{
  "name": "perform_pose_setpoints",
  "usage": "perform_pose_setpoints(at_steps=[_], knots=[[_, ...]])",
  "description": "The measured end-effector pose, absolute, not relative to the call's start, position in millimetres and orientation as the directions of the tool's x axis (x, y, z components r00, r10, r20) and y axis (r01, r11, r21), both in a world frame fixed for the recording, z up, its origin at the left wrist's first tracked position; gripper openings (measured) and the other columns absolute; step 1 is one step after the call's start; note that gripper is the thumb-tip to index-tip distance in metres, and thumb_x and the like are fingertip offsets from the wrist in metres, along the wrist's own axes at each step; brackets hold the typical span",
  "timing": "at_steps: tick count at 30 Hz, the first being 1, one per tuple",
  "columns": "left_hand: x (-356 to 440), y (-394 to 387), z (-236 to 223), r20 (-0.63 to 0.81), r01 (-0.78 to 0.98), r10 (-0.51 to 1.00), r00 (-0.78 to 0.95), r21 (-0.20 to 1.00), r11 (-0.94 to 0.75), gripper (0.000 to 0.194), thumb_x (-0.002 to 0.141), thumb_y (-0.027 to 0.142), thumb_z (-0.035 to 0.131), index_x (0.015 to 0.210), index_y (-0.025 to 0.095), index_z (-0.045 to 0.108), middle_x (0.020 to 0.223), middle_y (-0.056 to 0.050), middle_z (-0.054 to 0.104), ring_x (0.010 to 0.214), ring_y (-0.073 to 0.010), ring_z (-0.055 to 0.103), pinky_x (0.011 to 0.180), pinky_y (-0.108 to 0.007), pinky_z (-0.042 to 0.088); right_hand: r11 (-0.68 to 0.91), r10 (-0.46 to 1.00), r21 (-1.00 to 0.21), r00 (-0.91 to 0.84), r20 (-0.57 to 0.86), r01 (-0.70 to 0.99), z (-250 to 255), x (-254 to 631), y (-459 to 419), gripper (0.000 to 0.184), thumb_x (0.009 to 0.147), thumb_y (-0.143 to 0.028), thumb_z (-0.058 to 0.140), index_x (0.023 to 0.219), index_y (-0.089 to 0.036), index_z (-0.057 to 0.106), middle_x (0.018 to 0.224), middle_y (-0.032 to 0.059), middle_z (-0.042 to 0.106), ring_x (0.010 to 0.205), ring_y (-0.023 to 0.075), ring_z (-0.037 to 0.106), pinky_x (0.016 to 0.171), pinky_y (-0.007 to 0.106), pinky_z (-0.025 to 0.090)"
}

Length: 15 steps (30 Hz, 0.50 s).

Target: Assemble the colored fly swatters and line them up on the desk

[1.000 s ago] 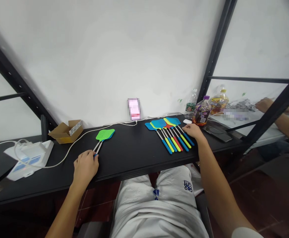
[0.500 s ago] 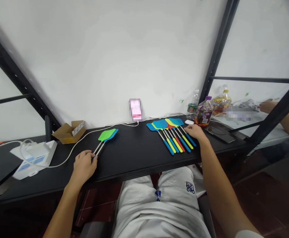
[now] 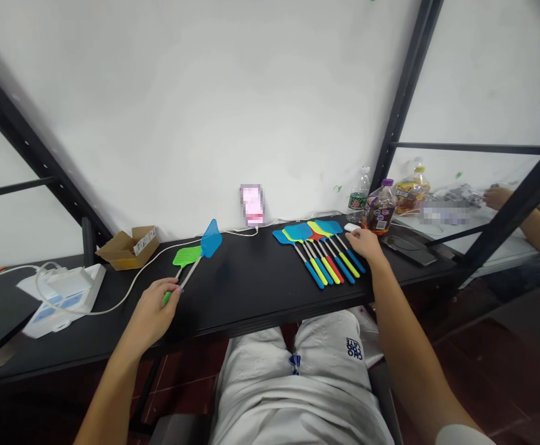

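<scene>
My left hand [image 3: 154, 309] is closed around the shaft of a blue fly swatter [image 3: 211, 238], whose head is tilted up off the table. A green fly swatter [image 3: 187, 256] lies under it, its green handle partly hidden by my fingers. On the right, several fly swatters [image 3: 317, 253] in blue, yellow and red lie in an overlapping row, handles toward me. Bent fingers of my right hand [image 3: 366, 243] pinch at the shaft of the rightmost blue fly swatter [image 3: 357, 261]; its fingertips are partly hidden.
A phone [image 3: 252, 205] leans on the wall, its white cable running left to a power strip [image 3: 68, 296]. An open cardboard box [image 3: 128, 248] stands at the back left. Bottles [image 3: 381, 207] and a dark phone [image 3: 409, 250] are at right. Another person's hand [image 3: 499, 198] is beyond the frame post.
The blue swatter in my left hand has come up, its head now tilted upward and apart from the green one. The green swatter has shifted left. My right hand stays put.
</scene>
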State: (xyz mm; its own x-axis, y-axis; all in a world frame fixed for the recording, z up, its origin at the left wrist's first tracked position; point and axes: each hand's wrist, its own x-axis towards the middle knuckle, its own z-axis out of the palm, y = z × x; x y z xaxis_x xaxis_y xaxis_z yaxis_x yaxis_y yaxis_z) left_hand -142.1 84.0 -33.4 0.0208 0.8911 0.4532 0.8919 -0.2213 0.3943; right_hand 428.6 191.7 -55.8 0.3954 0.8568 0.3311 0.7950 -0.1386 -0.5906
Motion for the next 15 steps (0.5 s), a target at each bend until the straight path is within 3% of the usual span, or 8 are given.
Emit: perform_pose_setpoints(at_steps=[4, 8, 12, 15], knots=[[-109, 75, -34, 0.571, 0.871, 0.813, 0.111, 0.338, -0.356, 0.023, 0.09, 0.038, 0.046, 0.091, 0.019, 0.059, 0.119, -0.014, 0.066, 0.117, -0.0297, 0.059, 0.106, -0.046, 0.043, -0.049, 0.8, -0.633, 0.41, 0.438, 0.773, -47, 419, 187, 0.044, 0.095, -0.044, 0.041, 0.084, -0.014, 0.072, 0.079, 0.0093, 0.072, 0.078, 0.0214, 0.064, 0.071, 0.026, 0.043], [-75, 69, -42, 0.58, 0.852, 0.803, 0.138, 0.344, -0.394, 0.019, 0.093, 0.03, 0.042, 0.101, 0.02, 0.056, 0.112, -0.013, 0.066, 0.113, -0.0284, 0.059, 0.104, -0.045, 0.045, 0.209, 0.75, -0.723, 0.366, 0.551, 0.659, -38, 394, 182, 0.053, 0.095, -0.055, 0.041, 0.072, -0.016, 0.067, 0.067, 0.0066, 0.065, 0.068, 0.0194, 0.06, 0.064, 0.027, 0.042], [-57, 68, -54, 0.584, 0.854, 0.795, 0.167, 0.317, -0.412, 0.016, 0.096, 0.028, 0.041, 0.1, 0.02, 0.054, 0.1, -0.011, 0.064, 0.102, -0.029, 0.061, 0.092, -0.045, 0.049, 0.388, 0.814, -0.803, 0.242, 0.529, 0.452, -30, 355, 179, 0.062, 0.091, -0.069, 0.042, 0.068, -0.016, 0.065, 0.051, 0.0016, 0.05, 0.051, 0.0148, 0.047, 0.053, 0.027, 0.035], [-51, 70, -56, 0.592, 0.869, 0.786, 0.178, 0.28, -0.407, 0.014, 0.096, 0.026, 0.041, 0.099, 0.021, 0.053, 0.098, -0.011, 0.063, 0.097, -0.0286, 0.061, 0.087, -0.042, 0.05, 0.407, 0.902, -0.871, 0.032, 0.431, 0.275, -26, 325, 175, 0.063, 0.09, -0.071, 0.044, 0.07, -0.015, 0.066, 0.051, 0.0011, 0.051, 0.045, 0.0112, 0.04, 0.047, 0.026, 0.031]])
